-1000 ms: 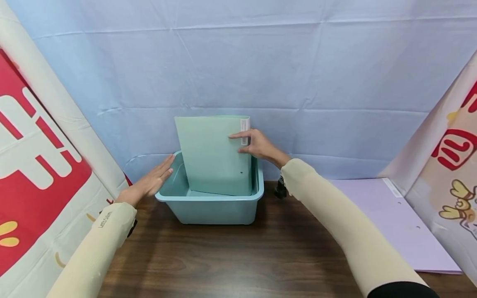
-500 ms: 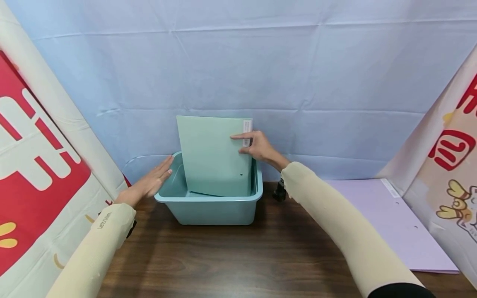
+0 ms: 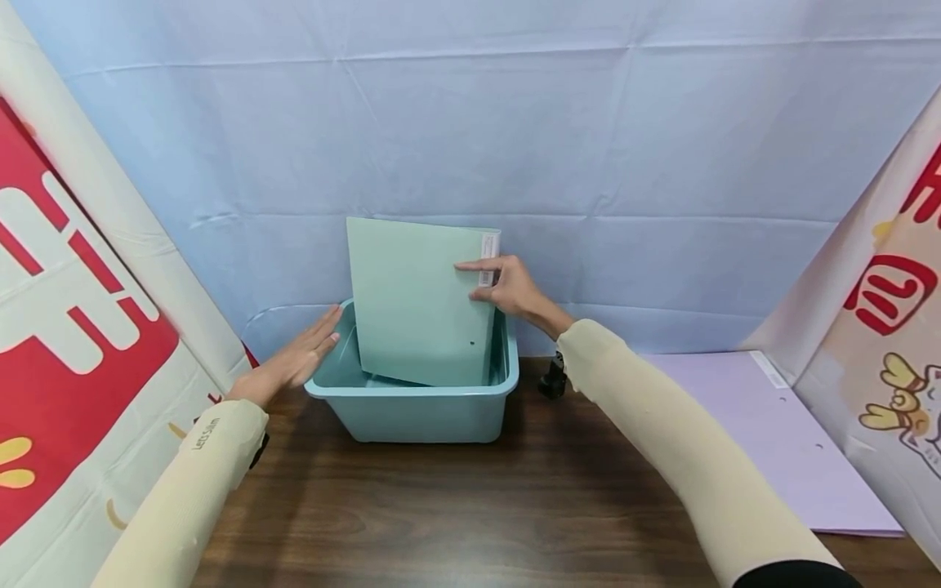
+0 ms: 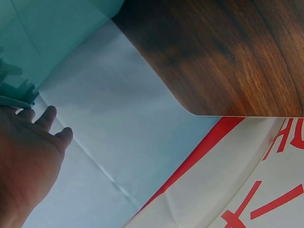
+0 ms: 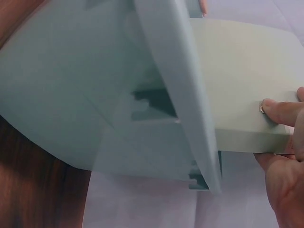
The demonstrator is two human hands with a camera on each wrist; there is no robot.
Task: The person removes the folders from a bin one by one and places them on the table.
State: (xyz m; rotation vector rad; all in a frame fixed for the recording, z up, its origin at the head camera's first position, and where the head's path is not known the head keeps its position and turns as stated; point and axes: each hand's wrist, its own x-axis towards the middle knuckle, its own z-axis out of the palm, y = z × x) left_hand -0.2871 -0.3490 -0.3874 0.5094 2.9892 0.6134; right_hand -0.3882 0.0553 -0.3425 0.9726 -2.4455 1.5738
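A pale green binder (image 3: 412,302) with a white label near its right edge stands upright, slightly tilted, with its lower part inside a blue-green plastic tub (image 3: 426,418). My right hand (image 3: 518,287) grips it by the labelled spine, the index finger stretched across the front cover. The right wrist view has the thumb of my right hand (image 5: 285,137) beside a small metal rivet on the cover, other fingers under the spine. My left hand (image 3: 300,358) lies with straight fingers against the tub's left rim; in the left wrist view some fingers of that hand (image 4: 28,161) are hidden.
A lilac binder (image 3: 764,433) lies flat at the right of the brown wooden table (image 3: 441,506). Behind the tub hangs a light blue cloth (image 3: 470,131). Printed cloths, one with red shapes (image 3: 81,327), border both sides.
The green binder's left side has swung upward, so its top edge now slopes down to the right and its lower left corner sits higher. Both hands have stayed nearly in place.
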